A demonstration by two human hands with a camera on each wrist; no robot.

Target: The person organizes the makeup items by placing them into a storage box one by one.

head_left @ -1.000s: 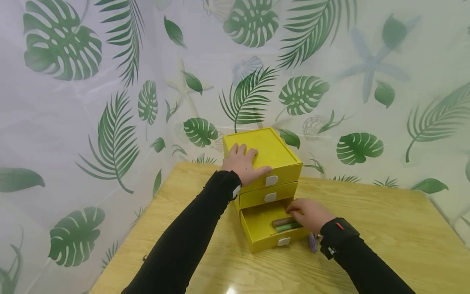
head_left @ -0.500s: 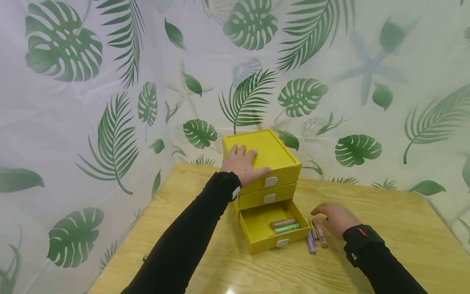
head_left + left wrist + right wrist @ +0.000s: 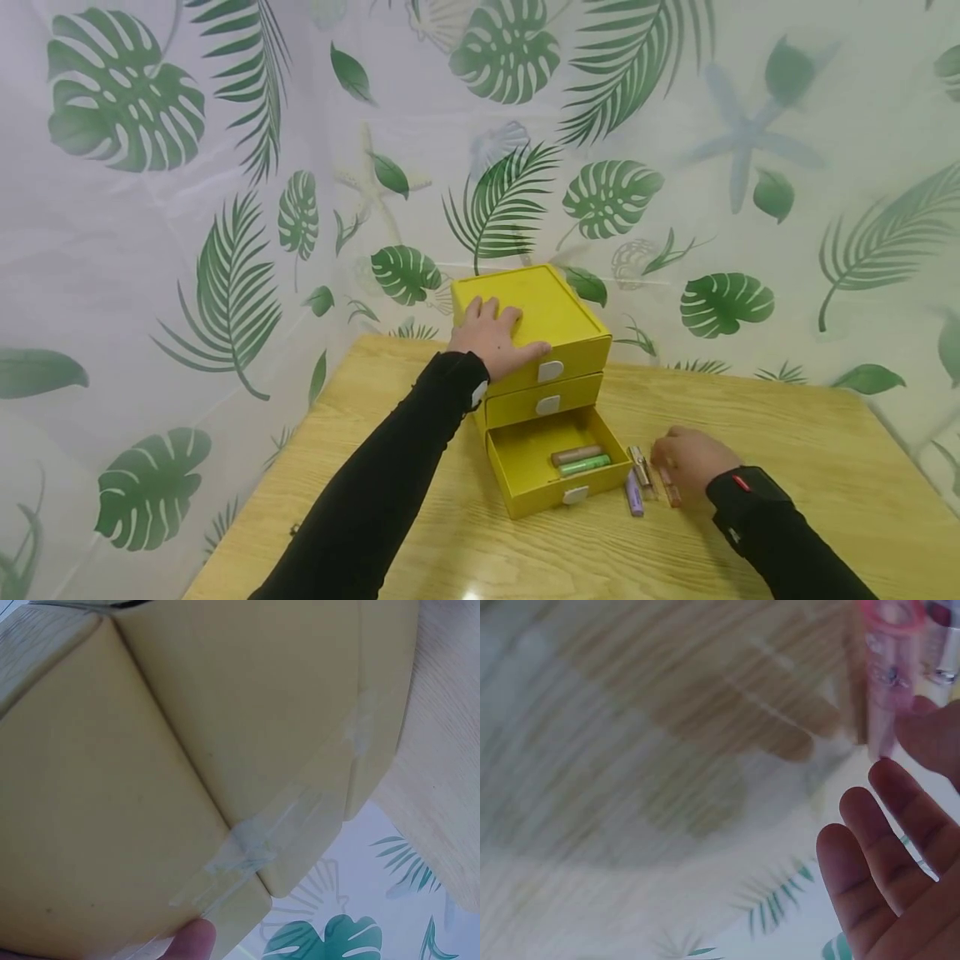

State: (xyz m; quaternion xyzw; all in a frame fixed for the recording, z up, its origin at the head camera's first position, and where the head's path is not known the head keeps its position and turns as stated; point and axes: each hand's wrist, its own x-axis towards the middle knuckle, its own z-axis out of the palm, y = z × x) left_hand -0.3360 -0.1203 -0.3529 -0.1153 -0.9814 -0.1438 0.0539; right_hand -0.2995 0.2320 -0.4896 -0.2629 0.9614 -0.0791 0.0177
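Note:
A small yellow drawer unit (image 3: 558, 308) stands on the table, its lowest drawer (image 3: 525, 454) pulled out. My left hand (image 3: 495, 340) rests on its top with fingers spread. In the left wrist view, one fingertip (image 3: 193, 941) touches a taped face of the box (image 3: 187, 750). In the drawer lie a brown tube (image 3: 576, 455) and a green tube (image 3: 585, 466). Right of the drawer, my right hand (image 3: 697, 458) pinches the end of a pink see-through tube (image 3: 892, 667) near the tabletop. The index finger is mostly hidden behind the thumb.
A purple tube (image 3: 634, 496) and a shiny metallic-looking tube (image 3: 639, 465) lie beside the drawer's right side. The wooden table (image 3: 810, 467) extends to the right. Behind it hangs a leaf-patterned sheet (image 3: 675, 167).
My right hand has left the drawer, moved right, and come down to the tubes on the table. The pink tube has shifted slightly right, apart from the others. The left hand stays put.

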